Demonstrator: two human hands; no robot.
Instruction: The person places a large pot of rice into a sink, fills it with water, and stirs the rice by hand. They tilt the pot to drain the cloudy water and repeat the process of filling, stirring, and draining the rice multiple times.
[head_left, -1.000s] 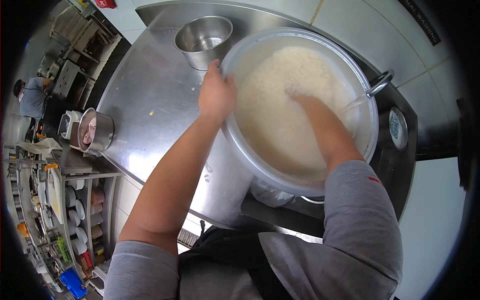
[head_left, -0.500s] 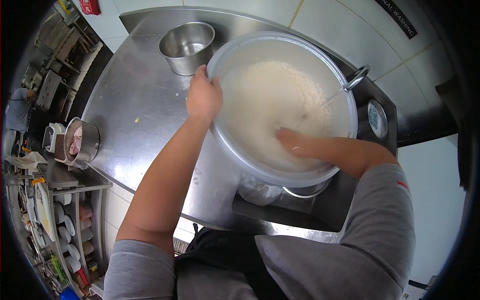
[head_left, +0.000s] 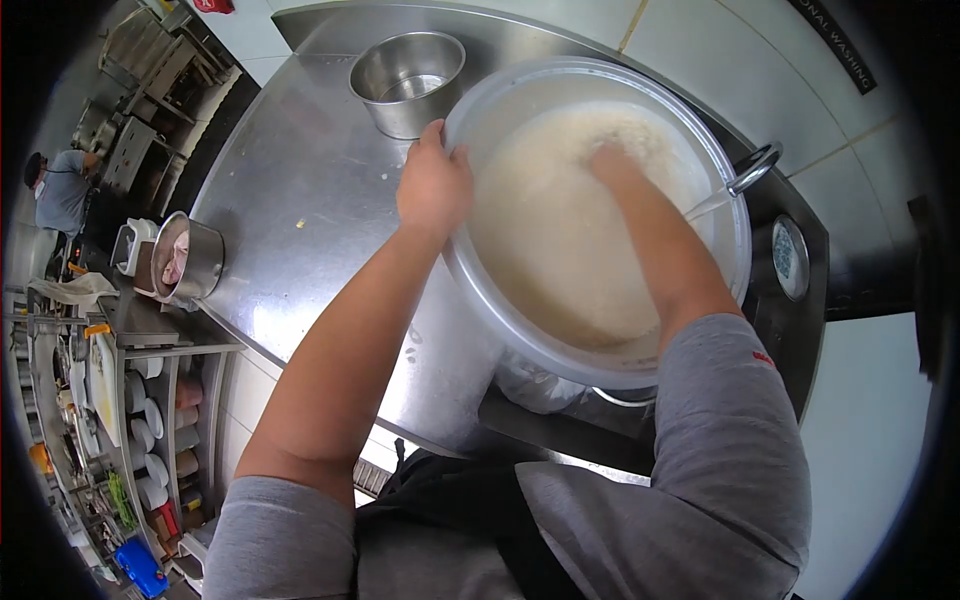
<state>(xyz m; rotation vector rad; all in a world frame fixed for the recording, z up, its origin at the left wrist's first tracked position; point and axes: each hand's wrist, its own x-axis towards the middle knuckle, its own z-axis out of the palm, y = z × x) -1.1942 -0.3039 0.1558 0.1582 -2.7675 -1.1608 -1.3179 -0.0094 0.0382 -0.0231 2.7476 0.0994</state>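
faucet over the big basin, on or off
On: a clear stream of water runs from the faucet down into the basin.

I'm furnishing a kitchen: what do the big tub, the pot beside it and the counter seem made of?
Big tub: possibly plastic, smooth and softly shiny; its pale grey look leaves dull aluminium open.
Pot: metal, likely stainless steel, given its silvery gleam.
Counter: likely stainless steel, satin-finished, with blurred glare.

Bright up close, with black, round corners.
Light makes a white shine on the metal table (head_left: 290, 200) and a small gleam on the tap (head_left: 738, 186). Lines on the wall (head_left: 700, 90) bend, far shelves (head_left: 172, 440) lean, and the right hand (head_left: 612, 160) looks blurry.
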